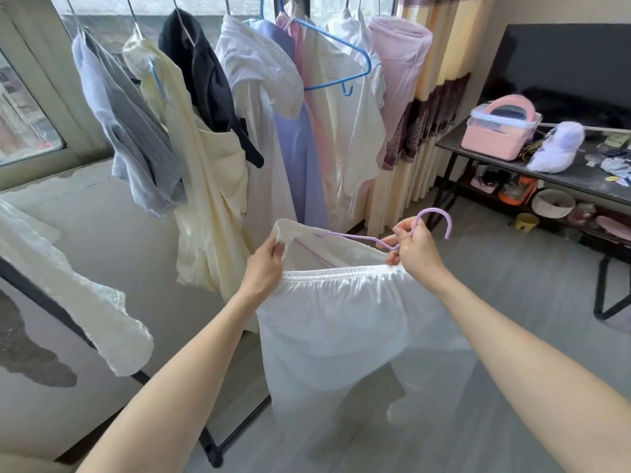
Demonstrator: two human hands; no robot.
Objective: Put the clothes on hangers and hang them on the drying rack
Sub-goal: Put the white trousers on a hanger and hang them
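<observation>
A white garment with an elastic waistband (341,322) hangs in front of me over the floor. My left hand (264,264) grips the far left part of its waistband, pulling the opening wide. My right hand (415,249) pinches the neck of a lilac hanger (433,216) and also holds the right side of the waistband. One arm of the hanger reaches left into the waist opening. Behind, several garments (239,97) hang on the drying rack, and an empty blue hanger (345,80) hangs among them.
A black rack leg (211,442) stands on the floor at lower left, with a white cloth (92,302) draped over a bar. To the right is a dark table (563,175) with a pink box (498,131). Curtains (426,114) hang beside the rack.
</observation>
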